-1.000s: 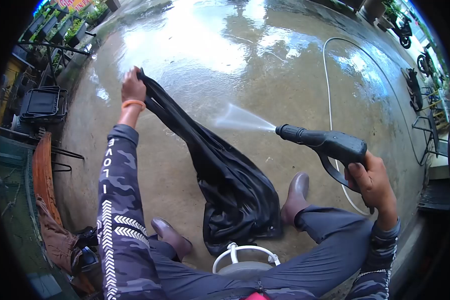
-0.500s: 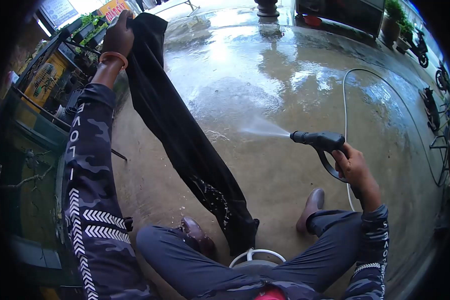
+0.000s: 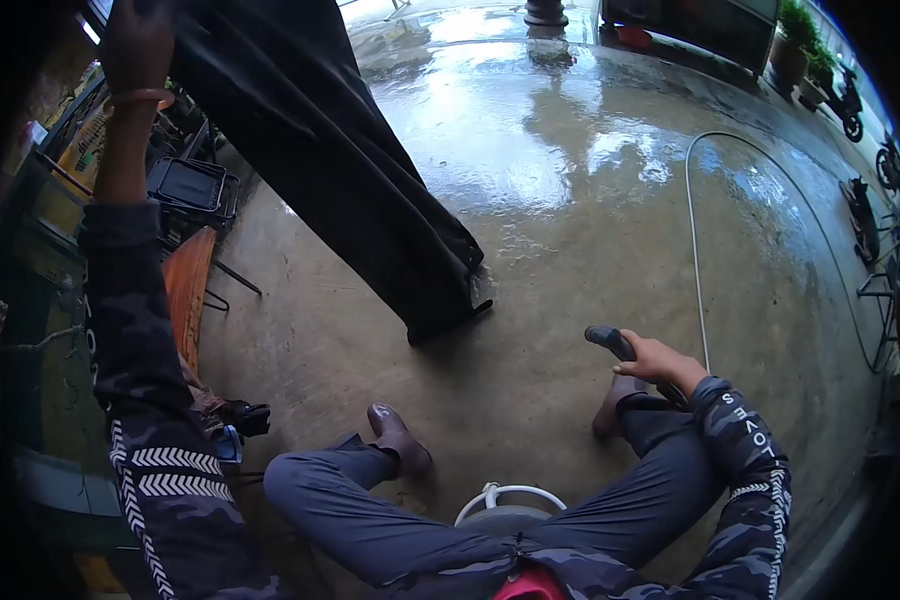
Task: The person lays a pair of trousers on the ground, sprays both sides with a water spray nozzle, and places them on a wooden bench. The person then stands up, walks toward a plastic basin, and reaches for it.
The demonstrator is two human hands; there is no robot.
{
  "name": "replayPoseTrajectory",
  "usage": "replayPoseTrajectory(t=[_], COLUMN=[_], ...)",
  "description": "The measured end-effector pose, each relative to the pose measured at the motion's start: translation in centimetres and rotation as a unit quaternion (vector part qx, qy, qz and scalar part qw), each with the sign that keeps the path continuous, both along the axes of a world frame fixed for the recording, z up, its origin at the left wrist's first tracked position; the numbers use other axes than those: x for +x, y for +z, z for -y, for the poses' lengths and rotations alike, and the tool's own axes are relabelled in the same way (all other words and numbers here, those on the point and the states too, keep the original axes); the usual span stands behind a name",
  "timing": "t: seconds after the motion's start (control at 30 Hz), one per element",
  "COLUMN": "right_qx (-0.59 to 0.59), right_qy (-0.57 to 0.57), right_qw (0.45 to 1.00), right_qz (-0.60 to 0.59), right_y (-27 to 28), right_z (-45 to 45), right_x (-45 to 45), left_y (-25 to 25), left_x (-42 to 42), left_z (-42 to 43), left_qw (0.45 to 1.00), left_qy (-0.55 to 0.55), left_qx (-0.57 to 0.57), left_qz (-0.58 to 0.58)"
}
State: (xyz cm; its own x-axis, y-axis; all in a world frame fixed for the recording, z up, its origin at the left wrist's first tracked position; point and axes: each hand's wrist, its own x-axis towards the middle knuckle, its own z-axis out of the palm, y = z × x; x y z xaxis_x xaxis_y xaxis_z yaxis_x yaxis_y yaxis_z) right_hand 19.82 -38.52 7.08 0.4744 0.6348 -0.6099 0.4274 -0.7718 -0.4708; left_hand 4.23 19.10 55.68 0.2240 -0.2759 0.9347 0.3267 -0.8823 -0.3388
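Note:
At the upper left, my raised left hand (image 3: 138,45) is closed on a long, wet-looking black sheet (image 3: 310,150), cloth or rubber, I cannot tell which. Its fingertips are partly cut off by the frame's top edge. From there the sheet hangs slantwise to the right, folded along its length, its lower end close to the wet floor. My right hand (image 3: 665,360), near my right knee, is wrapped around a dark water spray gun (image 3: 610,342). No jet shows from its nozzle, and its grip is mostly hidden by the hand.
A pale hose (image 3: 694,230) loops over the wet concrete floor (image 3: 560,230) on the right. Between my legs is a round seat with a white rim (image 3: 525,489). Along the left stand a wooden board (image 3: 186,285) and a black folding frame (image 3: 192,185). Motorbikes (image 3: 850,105) stand far right.
My left hand has risen further left, swinging the black sheet up and away from my legs. My right hand has lowered the spray gun toward my knee, and its water jet has stopped.

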Motion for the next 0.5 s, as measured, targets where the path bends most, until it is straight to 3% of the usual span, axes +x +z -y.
replayPoseTrajectory(t=[0.03, 0.1, 0.17, 0.23, 0.37, 0.43, 0.5], right_qx=[-0.038, -0.011, 0.178, 0.373, 0.551, 0.464, 0.415], right_qy=[0.05, 0.12, 0.035, -0.026, 0.02, 0.081, 0.044], right_qw=[0.997, 0.992, 0.98, 0.918, 0.777, 0.868, 0.907], right_qz=[-0.036, 0.038, 0.082, 0.13, 0.304, 0.156, 0.063], right_y=[-1.3, -1.8, 2.4, 8.2, 15.2, 14.8, 9.3], right_z=[0.1, -1.0, -4.7, -8.9, -15.7, -17.0, -17.1], right_x=[0.2, -0.1, -1.4, -3.7, -10.3, -13.0, -16.1], left_y=[-1.8, -6.9, -12.3, -17.7, -25.9, -29.5, -32.8], left_x=[-1.6, -4.4, -6.4, -7.8, -9.2, -10.6, -13.0], left_z=[2.3, 9.9, 14.4, 18.1, 24.3, 26.4, 27.8], left_qw=[0.997, 0.991, 0.969, 0.937, 0.867, 0.827, 0.809], left_qy=[-0.075, -0.09, -0.162, -0.22, -0.3, -0.327, -0.324], left_qx=[-0.021, -0.051, -0.088, -0.167, -0.284, -0.341, -0.377], left_qz=[-0.029, -0.085, -0.167, -0.213, -0.279, -0.305, -0.313])
